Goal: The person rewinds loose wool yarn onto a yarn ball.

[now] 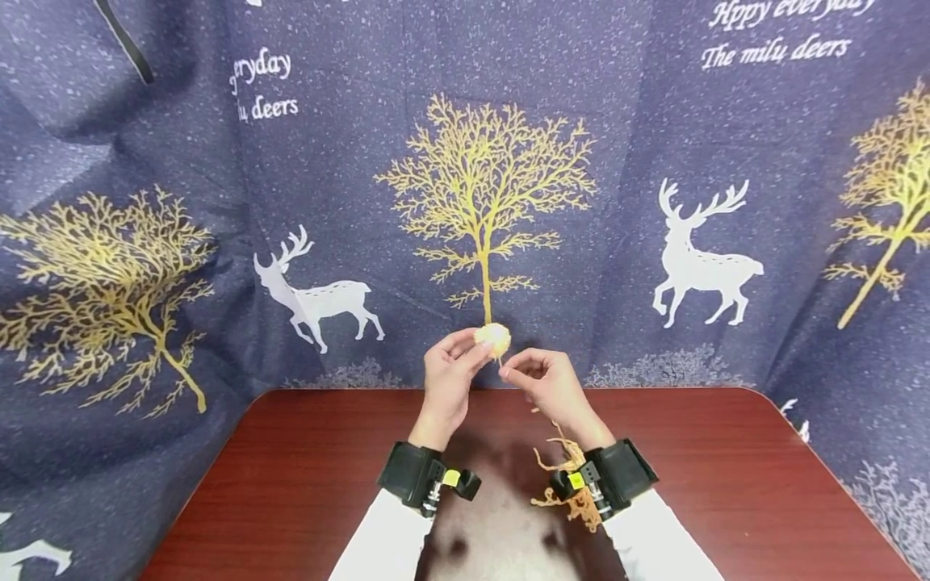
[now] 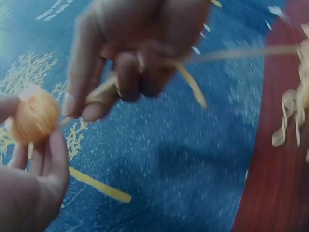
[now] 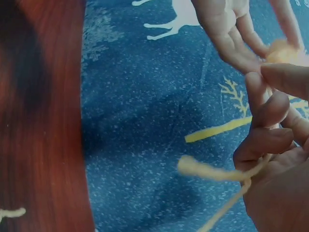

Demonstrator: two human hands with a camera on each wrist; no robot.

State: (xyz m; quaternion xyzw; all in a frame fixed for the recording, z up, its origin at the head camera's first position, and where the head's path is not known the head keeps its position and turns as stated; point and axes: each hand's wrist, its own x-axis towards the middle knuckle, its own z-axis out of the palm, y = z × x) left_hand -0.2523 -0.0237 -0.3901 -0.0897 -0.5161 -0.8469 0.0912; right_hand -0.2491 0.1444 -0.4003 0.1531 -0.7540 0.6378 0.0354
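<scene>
Above the table's far edge, my left hand holds a small ball of yellow-orange yarn between thumb and fingers. Close beside it, my right hand pinches the yarn strand that runs to the ball. Farther along, the strand passes through the curled fingers of this hand. A loose end sticks out from them, and another length slants down toward the table. A tangled heap of loose yarn lies on the table below the right wrist, partly hidden by the wrist camera.
A reddish-brown table spreads under both forearms. Behind it hangs a dark blue cloth printed with gold trees and white deer. Each wrist wears a black strap with a small camera.
</scene>
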